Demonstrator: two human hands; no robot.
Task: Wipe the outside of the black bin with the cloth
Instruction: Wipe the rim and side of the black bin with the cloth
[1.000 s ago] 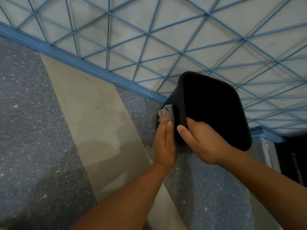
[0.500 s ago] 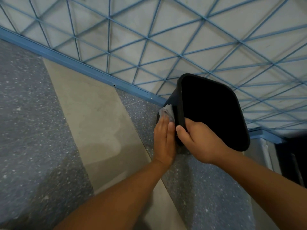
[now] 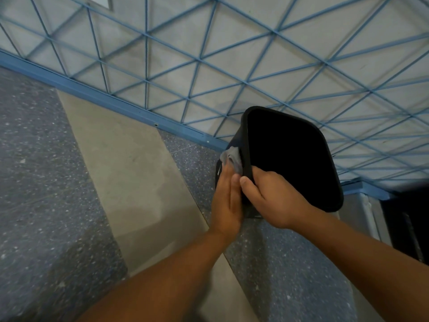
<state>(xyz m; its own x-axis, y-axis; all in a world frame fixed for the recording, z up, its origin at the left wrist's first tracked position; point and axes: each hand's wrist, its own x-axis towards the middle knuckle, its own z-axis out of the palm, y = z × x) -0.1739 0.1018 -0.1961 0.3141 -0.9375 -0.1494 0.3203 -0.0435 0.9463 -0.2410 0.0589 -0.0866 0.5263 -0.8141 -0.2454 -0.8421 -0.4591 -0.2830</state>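
Observation:
The black bin [image 3: 287, 156] stands on the floor by the wall, its dark open mouth facing me. My left hand [image 3: 226, 201] lies flat with straight fingers against the bin's left outer side, pressing a grey cloth [image 3: 233, 159] onto it; part of the cloth sticks out beyond my fingertips. My right hand [image 3: 271, 201] grips the bin's near left rim, thumb on the outside and fingers curled into the opening. The bin's base and right side are hidden.
A wall with a blue diagonal grid [image 3: 232, 66] and a blue baseboard [image 3: 111, 103] runs right behind the bin. The floor has speckled grey slabs [image 3: 46, 182] and a plain beige strip [image 3: 130, 177]. A dark doorway or cabinet [image 3: 406, 224] sits at the right.
My left hand with the cloth has slid slightly along the bin's left side. The right hand keeps its grip on the rim, and the view shifted a little.

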